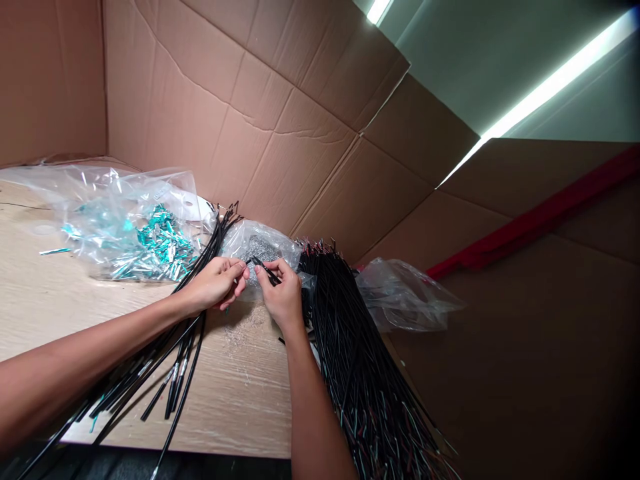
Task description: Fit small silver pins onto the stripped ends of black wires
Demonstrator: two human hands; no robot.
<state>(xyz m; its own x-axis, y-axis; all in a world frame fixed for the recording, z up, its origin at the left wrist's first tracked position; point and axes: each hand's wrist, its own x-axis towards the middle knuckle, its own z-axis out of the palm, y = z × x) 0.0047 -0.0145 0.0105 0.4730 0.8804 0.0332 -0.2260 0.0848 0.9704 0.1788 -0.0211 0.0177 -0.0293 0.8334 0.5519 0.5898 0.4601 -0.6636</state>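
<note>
Over the wooden table [250, 400], my left hand [219, 283] is closed in a pinch, its fingertips on something too small to make out. A teal tip [227, 310] shows just under that hand. My right hand [284, 293] grips black tweezers [273, 276], whose points reach close to the left fingertips. Just behind both hands lies a clear bag of tiny silvery pieces [263, 245]. Loose black cables [187, 350] run beneath my left wrist, some with silver sections near their ends.
A clear bag with teal and silver strips [165, 237] lies at the left. To the right rests a thick bundle of black cables [345, 307] with coloured wire ends. Beyond it is a crumpled clear bag [405, 293]. Cardboard walls [200, 113] enclose the table's back and right.
</note>
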